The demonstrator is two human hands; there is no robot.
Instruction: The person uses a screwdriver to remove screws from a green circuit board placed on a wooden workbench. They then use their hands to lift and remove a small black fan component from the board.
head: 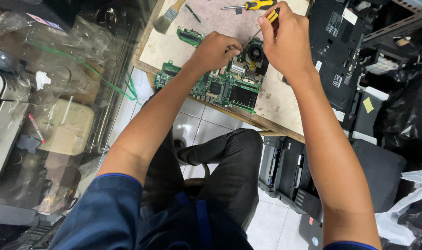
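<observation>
A: What does the right hand (285,44) hold?

B: Its fingers are closed round a yellow-and-black screwdriver (268,22). The handle pokes out above the knuckles and the thin shaft runs down and to the left from the grip, toward the cooling fan (255,52).

A: And the left hand (214,51)?

B: It rests on the green laptop motherboard (220,83), fingers curled together and pressed down just left of the screwdriver's tip. Whether they pinch anything small I cannot tell; the fingertips are hidden.

A: Where does the board lie?

B: Directly under both hands, flat on a worn wooden worktable (285,109), its lower left end reaching the table's near edge. The round black fan sits between the two hands, right below the right-hand grip.

A: What else is close by?

B: Above the right hand, a second screwdriver (248,6) with a yellow handle lies on the table. Left of the left hand lies a small separate green circuit board (190,36), and further up-left of that a paintbrush (168,17). To the right of the right hand a black laptop base (333,41) lies bottom-up. Well below the hands, on the tiled floor, stands a black printer (289,171), beside the person's knee in black trousers.
</observation>
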